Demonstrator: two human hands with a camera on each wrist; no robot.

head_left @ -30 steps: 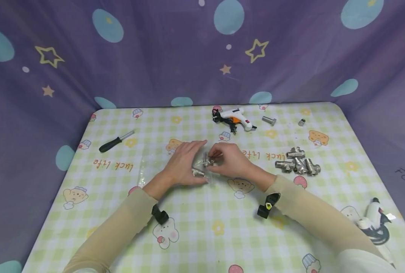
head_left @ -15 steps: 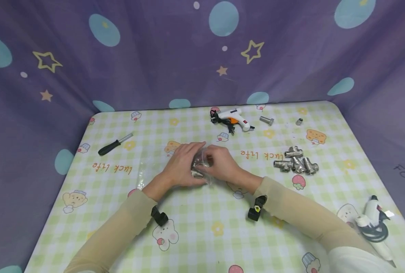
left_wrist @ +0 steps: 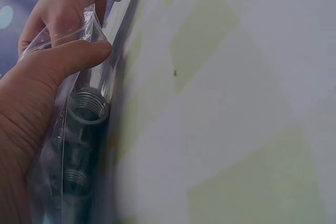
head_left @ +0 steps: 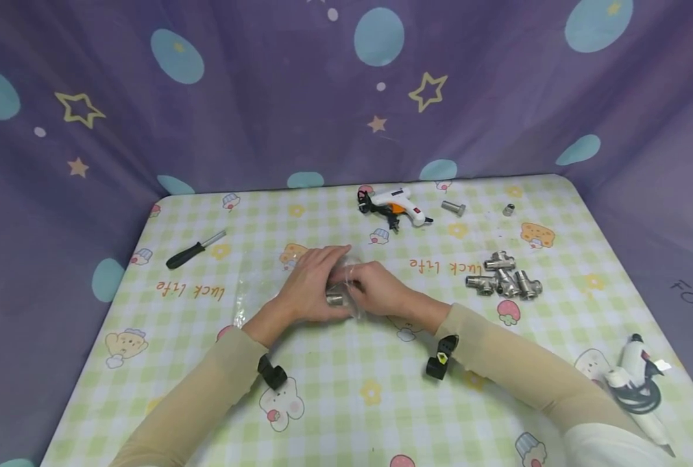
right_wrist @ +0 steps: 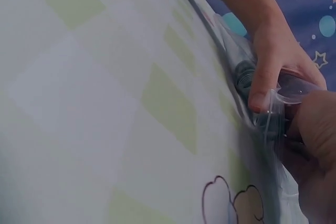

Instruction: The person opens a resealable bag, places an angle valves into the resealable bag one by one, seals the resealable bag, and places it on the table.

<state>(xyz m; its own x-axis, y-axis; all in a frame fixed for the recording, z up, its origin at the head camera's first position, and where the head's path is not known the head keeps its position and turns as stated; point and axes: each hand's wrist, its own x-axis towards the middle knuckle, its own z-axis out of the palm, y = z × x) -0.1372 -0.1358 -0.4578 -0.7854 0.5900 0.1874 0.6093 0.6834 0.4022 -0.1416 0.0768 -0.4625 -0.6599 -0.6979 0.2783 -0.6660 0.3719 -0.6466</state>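
Observation:
A clear plastic bag (head_left: 253,285) lies at the middle of the table with several metal threaded pipe fittings (left_wrist: 88,107) inside. My left hand (head_left: 311,285) holds the bag by its mouth, the thumb over the near edge in the left wrist view. Through the film, one silvery fitting (head_left: 335,299) shows beside the left palm. My right hand (head_left: 377,288) reaches in at the mouth from the right, its fingers behind the film. Film and knuckles hide its fingertips, so I cannot tell whether they hold a fitting.
Several metal tee fittings (head_left: 507,283) are heaped to the right. A white glue gun (head_left: 401,202), a bolt (head_left: 453,207) and a small metal piece (head_left: 509,209) lie at the back. A screwdriver (head_left: 191,253) lies left; a second white corded tool (head_left: 635,357) is at the right edge.
My right hand has moved from pinching at the bag's mouth to reaching inside it, fingers further left. The left hand keeps its hold, and the head view has shifted slightly.

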